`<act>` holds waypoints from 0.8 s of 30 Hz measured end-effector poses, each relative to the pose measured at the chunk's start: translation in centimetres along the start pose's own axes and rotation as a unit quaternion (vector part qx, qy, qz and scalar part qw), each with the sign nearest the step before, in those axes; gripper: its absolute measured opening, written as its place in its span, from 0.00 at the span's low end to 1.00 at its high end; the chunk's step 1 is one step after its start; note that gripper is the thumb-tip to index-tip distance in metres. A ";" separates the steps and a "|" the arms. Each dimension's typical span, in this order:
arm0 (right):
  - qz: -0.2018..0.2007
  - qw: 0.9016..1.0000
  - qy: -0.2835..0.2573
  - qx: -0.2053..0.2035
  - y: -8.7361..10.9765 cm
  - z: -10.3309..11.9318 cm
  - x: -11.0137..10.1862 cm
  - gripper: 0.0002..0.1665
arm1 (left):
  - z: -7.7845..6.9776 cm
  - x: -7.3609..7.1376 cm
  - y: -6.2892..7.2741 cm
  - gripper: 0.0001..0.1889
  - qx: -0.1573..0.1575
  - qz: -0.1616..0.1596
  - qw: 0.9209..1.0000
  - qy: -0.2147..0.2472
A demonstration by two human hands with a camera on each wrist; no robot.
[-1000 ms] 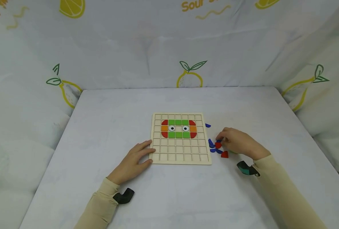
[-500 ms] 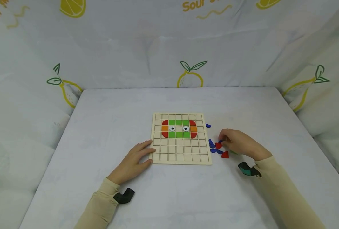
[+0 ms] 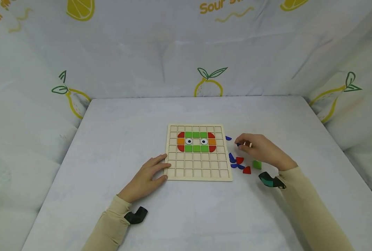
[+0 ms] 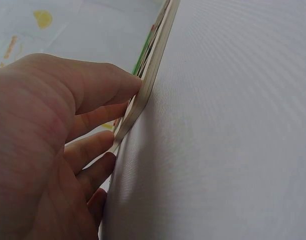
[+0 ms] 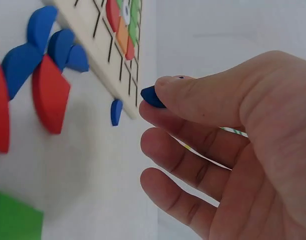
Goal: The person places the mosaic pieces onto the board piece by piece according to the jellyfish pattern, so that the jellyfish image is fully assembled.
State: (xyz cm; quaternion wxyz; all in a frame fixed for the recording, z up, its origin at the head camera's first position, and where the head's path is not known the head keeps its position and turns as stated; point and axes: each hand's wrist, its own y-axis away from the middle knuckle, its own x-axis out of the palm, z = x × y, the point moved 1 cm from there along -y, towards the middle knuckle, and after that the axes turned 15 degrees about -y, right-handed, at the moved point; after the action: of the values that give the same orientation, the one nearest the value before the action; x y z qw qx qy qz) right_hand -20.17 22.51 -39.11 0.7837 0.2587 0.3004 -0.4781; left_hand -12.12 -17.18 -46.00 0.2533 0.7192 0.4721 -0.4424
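Observation:
A wooden grid board (image 3: pixel 198 173) lies mid-table. On it, green, red and orange tiles form a rounded ring with two eye tiles (image 3: pixel 188 141) inside. My left hand (image 3: pixel 143 181) touches the board's left edge with extended, slightly spread fingers; in the left wrist view its thumb (image 4: pixel 113 85) meets the board's rim (image 4: pixel 153 65). Right of the board, my right hand (image 3: pixel 262 150) is raised over the table. It pinches a blue half-round piece (image 5: pixel 151 97) between thumb and forefinger, partly covered by the thumb; the other fingers are loosely bent.
Beside the board's right edge lie several blue half-round pieces (image 3: pixel 240 167), two red quarter-round pieces (image 3: pixel 247 170) and a green square (image 3: pixel 257 165). A lone blue piece (image 3: pixel 228 138) lies farther back. A lemon-print cloth (image 3: pixel 157 52) hangs behind the table.
My right hand has lifted a blue piece from the pile and moved slightly away from me, uncovering the green square. My left hand stays in place.

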 end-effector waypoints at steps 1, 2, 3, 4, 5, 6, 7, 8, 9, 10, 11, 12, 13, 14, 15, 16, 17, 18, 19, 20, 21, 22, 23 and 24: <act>-0.002 1.000 0.000 -0.003 -0.1 0.2 0.0 0.16 | 0.0 0.0 0.0 0.22 0.000 0.000 1.000 0.000; -0.004 1.000 0.000 -0.007 -0.3 0.5 0.0 0.16 | 0.0 0.0 0.0 0.22 0.000 0.000 1.000 0.001; -0.006 1.000 0.001 -0.010 -0.4 0.7 0.0 0.15 | 0.0 0.0 0.0 0.22 0.000 0.000 1.000 0.001; -0.007 1.000 0.000 -0.013 -0.5 0.9 0.0 0.15 | 0.0 0.0 0.0 0.22 0.000 0.000 1.000 0.001; -0.008 1.000 -0.001 -0.016 -0.6 1.1 0.1 0.15 | 0.0 0.0 0.0 0.22 0.000 0.000 1.000 0.001; -0.007 1.000 -0.003 -0.020 -0.8 1.3 0.1 0.14 | 0.0 0.0 0.0 0.22 0.000 0.000 1.000 0.002; -0.008 1.000 -0.005 -0.022 -0.9 1.6 0.1 0.14 | 0.0 -0.1 0.0 0.22 0.000 0.000 1.000 0.001; -0.007 1.000 -0.007 -0.025 -1.0 1.7 0.2 0.14 | 0.0 -0.1 0.0 0.22 0.000 -0.001 1.000 0.001; -0.007 1.000 -0.008 -0.027 -1.0 1.9 0.2 0.14 | -0.1 -0.1 0.0 0.22 0.001 -0.001 1.000 0.001; -0.006 1.000 -0.010 -0.028 -1.1 2.0 0.2 0.14 | -0.1 -0.1 0.0 0.22 0.001 -0.001 1.000 0.001; -0.005 0.999 -0.012 -0.029 -1.2 2.1 0.3 0.14 | -0.1 -0.1 0.0 0.22 0.001 -0.001 1.000 0.001; -0.003 0.999 -0.013 -0.030 -1.2 2.3 0.3 0.14 | -0.1 -0.1 0.0 0.22 0.001 -0.002 1.000 0.000; -0.003 0.999 -0.015 -0.031 -1.3 2.4 0.3 0.14 | -0.1 0.0 0.0 0.22 0.002 -0.002 1.000 -0.001; -0.002 0.999 -0.016 -0.031 -1.3 2.5 0.3 0.14 | -0.1 0.0 0.0 0.22 0.002 -0.003 1.000 -0.001; -0.001 0.999 -0.016 -0.032 -1.4 2.5 0.3 0.15 | -0.1 0.0 0.0 0.22 0.003 -0.004 1.000 -0.002; 0.000 0.999 -0.018 -0.032 -1.4 2.6 0.3 0.15 | -0.1 0.0 0.0 0.22 0.003 -0.004 1.000 -0.003; 0.001 0.999 -0.020 -0.032 -1.4 2.6 0.3 0.15 | -0.1 0.0 -0.1 0.22 0.005 -0.005 1.000 -0.004; 0.002 0.999 -0.021 -0.031 -1.4 2.6 0.3 0.15 | -0.1 0.0 -0.1 0.22 0.005 -0.006 1.000 -0.004; 0.003 0.999 -0.022 -0.029 -1.4 2.6 0.3 0.15 | -0.1 0.0 -0.1 0.22 0.007 -0.007 1.000 -0.005; 0.004 0.999 -0.023 -0.025 -1.4 2.5 0.3 0.15 | -0.1 0.0 -0.1 0.22 0.007 -0.007 1.000 -0.005; 0.006 1.000 -0.024 -0.019 -1.4 2.4 0.3 0.15 | -0.1 0.0 -0.1 0.22 0.008 -0.008 1.000 -0.006; 0.008 1.000 -0.022 -0.012 -1.4 2.3 0.3 0.14 | 0.0 0.0 -0.1 0.22 0.008 -0.008 1.000 -0.006; 0.011 1.000 -0.021 -0.004 -1.5 2.1 0.3 0.14 | 0.0 0.0 -0.1 0.21 0.009 -0.008 1.000 -0.006; 0.014 1.000 -0.017 0.006 -1.5 1.8 0.4 0.14 | 0.0 0.0 -0.1 0.21 0.008 -0.008 1.000 -0.006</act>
State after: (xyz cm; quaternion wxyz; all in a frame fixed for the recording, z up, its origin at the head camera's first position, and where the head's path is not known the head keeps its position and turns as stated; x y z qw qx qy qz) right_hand -20.98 20.42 -38.28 0.7938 0.2595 0.2803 -0.4733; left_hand -12.15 -17.12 -45.99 0.2466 0.7146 0.4729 -0.4527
